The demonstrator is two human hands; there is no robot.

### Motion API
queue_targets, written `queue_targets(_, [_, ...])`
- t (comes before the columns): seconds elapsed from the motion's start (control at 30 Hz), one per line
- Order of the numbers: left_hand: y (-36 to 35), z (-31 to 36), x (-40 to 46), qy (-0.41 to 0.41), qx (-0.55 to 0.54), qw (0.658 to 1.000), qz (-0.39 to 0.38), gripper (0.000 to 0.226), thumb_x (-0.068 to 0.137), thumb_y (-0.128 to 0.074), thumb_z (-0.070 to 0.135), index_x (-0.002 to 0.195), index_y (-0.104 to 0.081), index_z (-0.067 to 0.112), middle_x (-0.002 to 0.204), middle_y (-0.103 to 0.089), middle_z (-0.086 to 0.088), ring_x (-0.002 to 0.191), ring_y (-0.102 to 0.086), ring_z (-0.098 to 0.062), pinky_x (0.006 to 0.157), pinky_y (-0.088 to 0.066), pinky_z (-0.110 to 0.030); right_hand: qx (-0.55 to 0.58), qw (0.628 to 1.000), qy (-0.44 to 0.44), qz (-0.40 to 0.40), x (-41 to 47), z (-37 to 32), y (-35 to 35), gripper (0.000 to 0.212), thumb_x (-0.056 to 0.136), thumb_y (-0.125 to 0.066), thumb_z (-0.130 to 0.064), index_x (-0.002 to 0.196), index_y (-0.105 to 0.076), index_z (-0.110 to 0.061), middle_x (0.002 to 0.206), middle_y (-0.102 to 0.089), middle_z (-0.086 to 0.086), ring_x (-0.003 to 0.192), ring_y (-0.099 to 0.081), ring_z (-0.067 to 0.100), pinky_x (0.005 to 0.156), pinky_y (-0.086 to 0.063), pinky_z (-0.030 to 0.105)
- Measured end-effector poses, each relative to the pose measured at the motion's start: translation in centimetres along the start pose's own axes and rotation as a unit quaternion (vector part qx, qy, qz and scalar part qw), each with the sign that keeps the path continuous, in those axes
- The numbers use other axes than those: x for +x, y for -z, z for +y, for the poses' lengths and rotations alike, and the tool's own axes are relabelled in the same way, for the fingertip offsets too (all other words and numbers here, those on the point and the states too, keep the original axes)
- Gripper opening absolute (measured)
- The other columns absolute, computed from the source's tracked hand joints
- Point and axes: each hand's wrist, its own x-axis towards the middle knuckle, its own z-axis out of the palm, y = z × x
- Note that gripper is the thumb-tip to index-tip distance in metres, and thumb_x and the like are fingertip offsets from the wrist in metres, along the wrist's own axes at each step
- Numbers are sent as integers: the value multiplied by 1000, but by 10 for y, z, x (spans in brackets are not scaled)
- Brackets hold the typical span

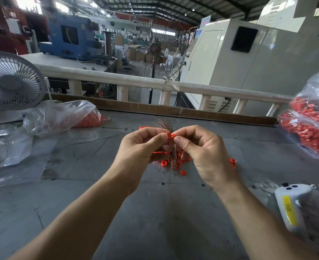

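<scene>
Above the tabletop [155, 212], left hand [141, 147] and right hand [200, 149] each pinch a small orange ring [170, 135], seemingly threading copper wires [173, 158] over loose rings [181, 167]

Glossy orange plastic rings [170, 136], coppery wires [173, 158]

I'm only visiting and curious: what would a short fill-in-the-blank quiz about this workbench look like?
The left hand and right hand pinch an orange ring among ____-coloured wires.
The grey fan stands at the table's ____ edge.
The white device carries a ____ label.
The fuller bag of orange pieces lies on the ____.
Missing words: copper, left, yellow, right.
</scene>
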Motion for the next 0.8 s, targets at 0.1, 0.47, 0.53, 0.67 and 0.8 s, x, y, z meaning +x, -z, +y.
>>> queue_targets(0.1, [-1, 0, 0, -5, -2, 1000, -2, 13, 93, -68, 10, 103, -74, 4, 86, -73, -17, 80, -70, -24, 81, -61, -41, -21, 1000, 7, 6, 0, -1, 0, 10, 90, -75, -14, 92, -78, -24, 84, -78, 0, 65, -70, 6, 57, -55, 18])
queue_targets(0.47, [0, -1, 1, -18, 5, 1000, 2, 18, 90, -69, 11, 105, -73, 2, 85, -75, -15, 81, -72, -24, 79, -64, -38, -41, 999, -20, 21, 1, 2, 1, 8, 84, -78, -36, 85, -77, -28, 75, -74, -3, 65, -67, 8, 60, -52, 21])
queue_targets(0.53, [1, -1, 2, -19, 3, 1000, 9, 18, 90, -69, 11, 106, -73, 3, 87, -75, -17, 82, -72, -25, 79, -64, -37, -38, 999, -27, 10, 1, 3, 2, 4, 85, -77, -32, 86, -77, -28, 75, -73, -3, 66, -66, 10, 61, -52, 24])
queue_targets(0.67, [2, -1, 3, -18, 0, 1000, 14, 17, 93, -68, 9, 108, -73, 2, 91, -76, -18, 81, -73, -25, 81, -63, -39, -31, 999, -28, -4, 0, 4, 1, 4, 86, -75, -28, 89, -77, -29, 77, -74, -2, 69, -66, 8, 60, -51, 21])
queue_targets(0.8, [2, -1, 2, -19, 9, 1000, 19, 17, 92, -70, 12, 107, -74, 5, 92, -77, -18, 82, -74, -26, 82, -63, -41, -34, 999, -29, 4, -1, 3, -1, 9, 84, -77, -36, 91, -77, -29, 76, -75, -3, 70, -68, 8, 61, -53, 23])
